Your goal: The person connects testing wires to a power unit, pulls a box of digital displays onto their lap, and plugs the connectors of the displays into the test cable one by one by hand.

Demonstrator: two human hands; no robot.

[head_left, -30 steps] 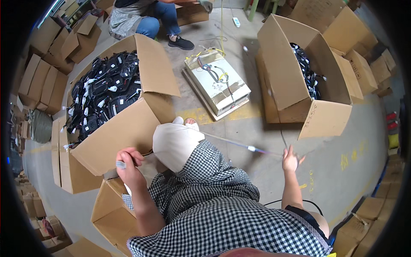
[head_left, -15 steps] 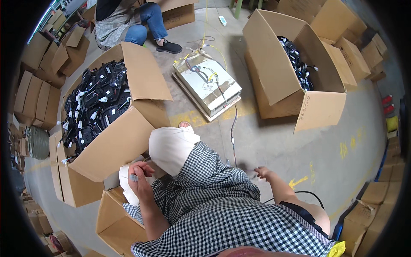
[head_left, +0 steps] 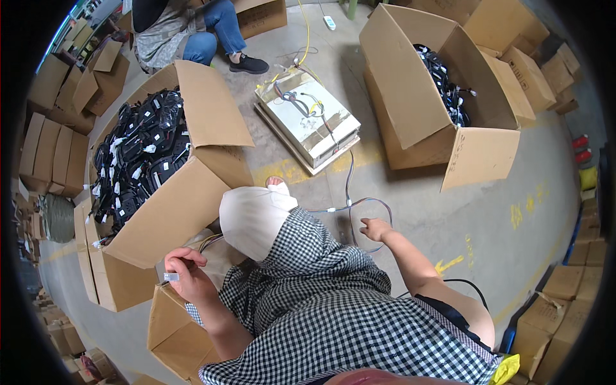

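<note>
**Left hand pinching a small connector, right hand reaching to a cable on the floor**

Left hand (head_left: 186, 273) is raised beside the lap, fingers closed in a pinch on a small pale connector (head_left: 171, 277), which sticks out to the left of the fingers. Thin wires (head_left: 208, 242) run from the hand up toward the knee. The hand sits just above the rim of a small open box (head_left: 168, 324) at lower left.

Right hand (head_left: 375, 229) is stretched forward and down to the floor, fingers loosely curled, index pointing left. Its fingertips are at a thin looped cable (head_left: 359, 204); cannot tell whether it actually grips the cable or only touches it. The cable runs from the loop up to a flat white tray (head_left: 308, 122) lying on the concrete floor (head_left: 449, 218), with more coloured wires piled on the tray's top.

The knee is covered by beige cloth (head_left: 253, 218), with a checked garment (head_left: 333, 308) below it.

A big open carton (head_left: 192, 173) to the left is full of black cable bundles (head_left: 138, 160). A second open carton (head_left: 443, 115) at upper right also has black cables inside. Another person (head_left: 186, 32), seated, is at the top left, well apart from both hands. Stacks of flat and closed cartons are around the edges.
</note>
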